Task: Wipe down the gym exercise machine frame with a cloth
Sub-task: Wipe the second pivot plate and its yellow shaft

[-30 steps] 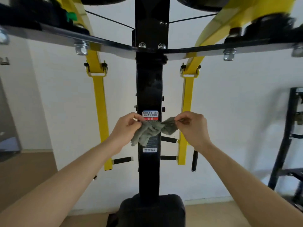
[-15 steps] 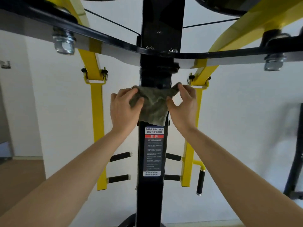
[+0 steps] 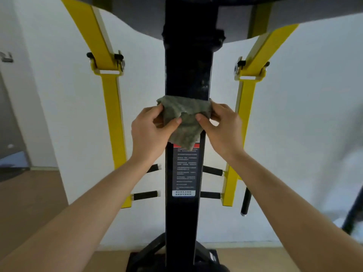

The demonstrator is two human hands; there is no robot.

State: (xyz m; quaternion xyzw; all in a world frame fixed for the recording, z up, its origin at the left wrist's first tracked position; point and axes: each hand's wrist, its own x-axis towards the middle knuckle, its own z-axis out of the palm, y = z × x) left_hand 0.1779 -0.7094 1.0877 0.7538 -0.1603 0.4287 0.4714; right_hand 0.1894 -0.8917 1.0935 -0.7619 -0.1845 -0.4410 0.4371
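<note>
The floor is light brown and meets the white wall at a pale skirting strip. The machine's black base stands on it close to the wall, and the black post rises from it. At the far right, a blurred dark leg slants down toward the floor.

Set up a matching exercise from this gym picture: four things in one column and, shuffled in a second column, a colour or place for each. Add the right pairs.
Things
1. cloth
2. centre post
3. side bar
4. label

Descriptions
A. yellow, beside the post
B. glossy black, upright in the middle
C. grey-green, spread across the post's front
D. printed text, stuck on the post, its top under the cloth's lower tip

Pairs: 1-C, 2-B, 3-A, 4-D
</note>
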